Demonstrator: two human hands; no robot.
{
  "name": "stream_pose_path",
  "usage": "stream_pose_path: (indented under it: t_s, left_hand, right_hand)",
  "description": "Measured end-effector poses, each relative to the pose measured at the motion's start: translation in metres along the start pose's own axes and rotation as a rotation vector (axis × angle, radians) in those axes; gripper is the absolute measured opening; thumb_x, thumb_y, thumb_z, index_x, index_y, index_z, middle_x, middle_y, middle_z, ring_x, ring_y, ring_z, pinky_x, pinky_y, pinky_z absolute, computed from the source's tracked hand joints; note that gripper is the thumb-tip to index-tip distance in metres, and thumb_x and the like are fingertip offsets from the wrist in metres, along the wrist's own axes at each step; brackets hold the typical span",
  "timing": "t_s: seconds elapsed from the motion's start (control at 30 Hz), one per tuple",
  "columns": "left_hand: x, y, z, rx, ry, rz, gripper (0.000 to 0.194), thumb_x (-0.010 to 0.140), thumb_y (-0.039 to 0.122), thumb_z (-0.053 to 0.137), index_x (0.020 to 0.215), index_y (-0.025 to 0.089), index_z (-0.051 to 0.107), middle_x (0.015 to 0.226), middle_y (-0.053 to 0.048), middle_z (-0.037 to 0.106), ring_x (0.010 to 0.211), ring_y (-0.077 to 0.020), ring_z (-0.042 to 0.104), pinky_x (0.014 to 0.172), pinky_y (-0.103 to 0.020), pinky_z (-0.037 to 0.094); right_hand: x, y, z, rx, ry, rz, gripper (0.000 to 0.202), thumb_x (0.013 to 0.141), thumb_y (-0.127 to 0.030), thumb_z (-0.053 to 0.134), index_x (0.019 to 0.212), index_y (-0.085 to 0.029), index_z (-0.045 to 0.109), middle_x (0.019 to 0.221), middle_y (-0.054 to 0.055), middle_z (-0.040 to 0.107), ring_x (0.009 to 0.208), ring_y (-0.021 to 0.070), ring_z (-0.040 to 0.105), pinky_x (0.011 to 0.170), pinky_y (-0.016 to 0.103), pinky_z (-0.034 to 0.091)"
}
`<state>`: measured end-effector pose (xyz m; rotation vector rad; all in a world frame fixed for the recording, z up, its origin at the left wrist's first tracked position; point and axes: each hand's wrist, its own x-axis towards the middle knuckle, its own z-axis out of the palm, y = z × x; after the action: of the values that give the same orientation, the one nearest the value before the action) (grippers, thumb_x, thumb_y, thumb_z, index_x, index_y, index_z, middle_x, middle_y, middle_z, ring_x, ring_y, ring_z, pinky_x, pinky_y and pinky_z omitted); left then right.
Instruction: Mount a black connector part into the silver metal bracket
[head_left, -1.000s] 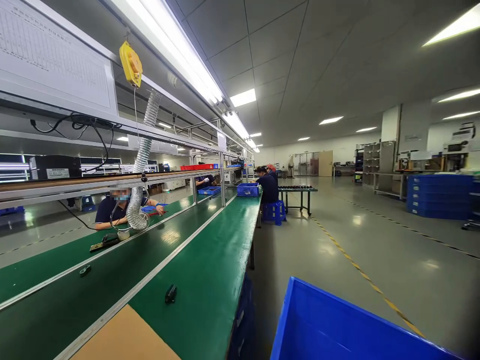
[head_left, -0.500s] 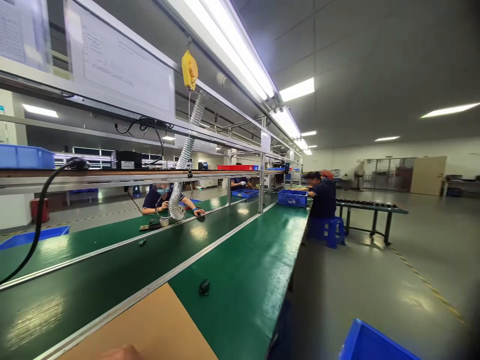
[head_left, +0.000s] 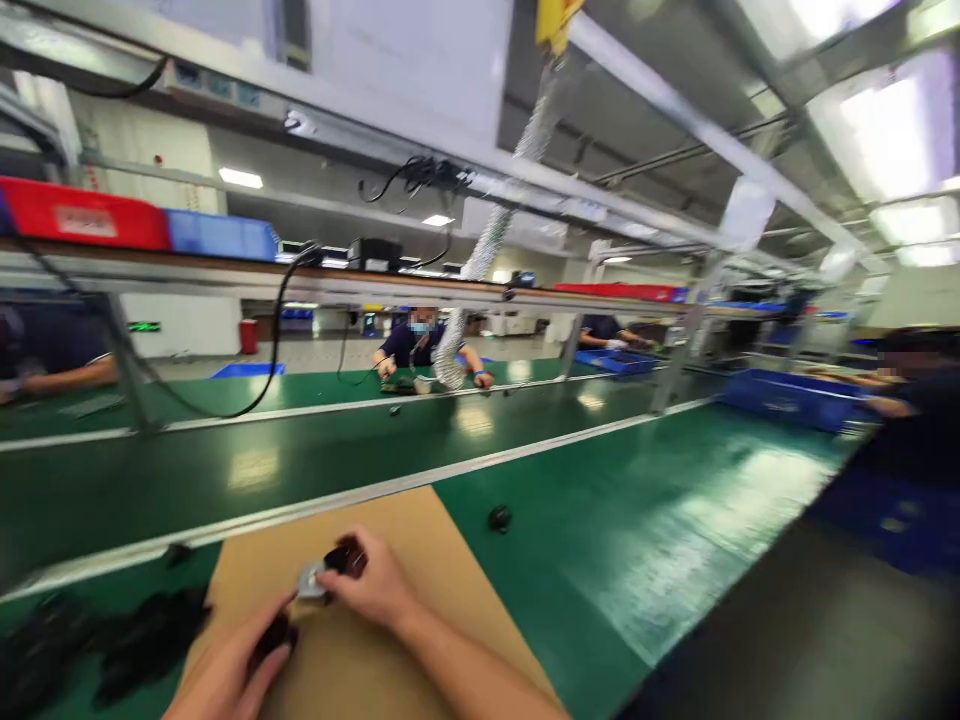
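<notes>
Over cardboard sheet (head_left: pixel 420 640) | right hand (head_left: pixel 375 585) fingers pinch small part (head_left: pixel 330 570) | left hand (head_left: pixel 232 670) fingers grip dark piece (head_left: pixel 271 636)

Cardboard sheet (head_left: pixel 420 560) lies flat on the worktop (head_left: pixel 645 520), at its near edge. Both hands are over the sheet: left hand (head_left: pixel 225 675) nearer and to the left, right hand (head_left: pixel 375 585) beyond it and to the right. A small part (head_left: pixel 330 568) sits at the right hand's fingers; another part (head_left: pixel 271 636) is in the left hand. A loose piece (head_left: pixel 499 518) rests on the worktop just right of the sheet. Conveyor belt (head_left: pixel 225 470) runs behind the sheet. Across the belt a person (head_left: pixel 420 345) sits, hose (head_left: pixel 480 260) hanging in front. Bins (head_left: pixel 135 225) stand on the overhead shelf, left.
</notes>
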<state>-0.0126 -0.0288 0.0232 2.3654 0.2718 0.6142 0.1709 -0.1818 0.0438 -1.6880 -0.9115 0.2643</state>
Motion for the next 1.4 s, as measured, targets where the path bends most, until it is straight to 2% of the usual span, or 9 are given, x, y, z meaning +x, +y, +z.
stream_pose_path:
  t_s: [0.13, 0.23, 0.37, 0.5, 0.63, 0.8, 0.9, 1.2, 1.4]
  left_hand:
    - [0.016, -0.007, -0.012, 0.012, -0.194, 0.006, 0.054, 0.084, 0.026, 0.066, 0.138, 0.028, 0.066, 0.143, -0.008, 0.067, 0.133, -0.0334, 0.062, 0.117, -0.049, 0.046]
    - [0.019, -0.009, -0.009, -0.074, -0.173, -0.090, 0.062, 0.079, 0.026, 0.075, 0.140, 0.024, 0.063, 0.135, -0.010, 0.070, 0.123, -0.0324, 0.065, 0.110, -0.046, 0.050]
    - [0.013, -0.011, -0.001, -0.200, -0.107, -0.186, 0.044, 0.083, 0.027, 0.072, 0.126, 0.023, 0.068, 0.119, -0.007, 0.074, 0.106, -0.0279, 0.069, 0.094, -0.040, 0.054]
    - [0.008, -0.014, -0.001, -0.288, -0.098, -0.219, 0.043, 0.084, 0.026, 0.072, 0.126, 0.024, 0.065, 0.124, -0.007, 0.072, 0.113, -0.0269, 0.066, 0.101, -0.039, 0.050]
    - [0.008, -0.011, -0.003, -0.254, -0.090, -0.189, 0.031, 0.081, 0.024, 0.076, 0.111, 0.024, 0.069, 0.115, -0.005, 0.072, 0.111, -0.0273, 0.065, 0.100, -0.040, 0.049]
    - [0.007, 0.002, -0.001, -0.534, -0.057, -0.220, 0.018, 0.080, 0.018, 0.072, 0.094, 0.021, 0.061, 0.106, -0.003, 0.072, 0.097, -0.0213, 0.067, 0.090, -0.033, 0.052]
    - [0.006, 0.006, 0.000, -0.626, -0.087, -0.249, 0.020, 0.082, 0.021, 0.073, 0.101, 0.020, 0.066, 0.097, -0.002, 0.072, 0.092, -0.0207, 0.067, 0.087, -0.032, 0.052]
    - [0.005, -0.004, 0.005, -0.637, -0.061, -0.251, 0.035, 0.086, 0.027, 0.073, 0.121, 0.023, 0.074, 0.108, -0.006, 0.074, 0.107, -0.0271, 0.067, 0.097, -0.037, 0.053]
    - [0.006, 0.001, 0.005, -0.647, -0.017, -0.240, 0.039, 0.085, 0.024, 0.074, 0.124, 0.026, 0.076, 0.126, -0.006, 0.073, 0.117, -0.0272, 0.066, 0.103, -0.037, 0.052]
  right_hand:
    - [0.000, -0.001, 0.000, 0.039, -0.070, -0.015, 0.048, 0.074, -0.032, 0.082, 0.117, -0.019, 0.064, 0.110, 0.007, 0.072, 0.084, 0.0175, 0.065, 0.073, 0.029, 0.052]
    - [-0.002, 0.001, 0.000, 0.017, -0.144, -0.055, 0.043, 0.077, -0.029, 0.080, 0.116, -0.020, 0.064, 0.113, 0.007, 0.071, 0.095, 0.0205, 0.066, 0.082, 0.033, 0.052]
    - [-0.007, 0.001, 0.000, -0.041, -0.249, -0.169, 0.033, 0.081, -0.019, 0.075, 0.114, -0.022, 0.068, 0.110, 0.005, 0.071, 0.099, 0.0204, 0.066, 0.087, 0.034, 0.052]
    - [-0.007, 0.002, 0.000, -0.056, -0.328, -0.193, 0.040, 0.085, -0.016, 0.073, 0.123, -0.028, 0.069, 0.116, 0.004, 0.070, 0.106, 0.0206, 0.064, 0.091, 0.034, 0.052]
    - [-0.005, 0.004, 0.000, 0.007, -0.329, -0.096, 0.045, 0.084, -0.017, 0.073, 0.127, -0.027, 0.066, 0.124, 0.005, 0.070, 0.109, 0.0215, 0.066, 0.091, 0.034, 0.054]
    - [-0.005, 0.003, 0.000, 0.006, -0.329, -0.071, 0.033, 0.083, -0.018, 0.074, 0.115, -0.023, 0.069, 0.115, 0.005, 0.073, 0.102, 0.0205, 0.068, 0.090, 0.033, 0.054]
    - [-0.006, 0.001, 0.000, -0.006, -0.361, -0.111, 0.035, 0.083, -0.016, 0.073, 0.117, -0.025, 0.070, 0.113, 0.004, 0.072, 0.102, 0.0204, 0.067, 0.090, 0.033, 0.054]
    - [-0.012, 0.000, 0.004, 0.011, -0.338, -0.098, 0.036, 0.082, -0.020, 0.078, 0.117, -0.025, 0.071, 0.108, 0.005, 0.072, 0.086, 0.0195, 0.067, 0.082, 0.033, 0.058]
    - [-0.013, -0.001, 0.010, 0.041, -0.320, -0.130, 0.033, 0.082, -0.018, 0.079, 0.113, -0.026, 0.074, 0.109, 0.004, 0.072, 0.093, 0.0194, 0.067, 0.082, 0.030, 0.056]
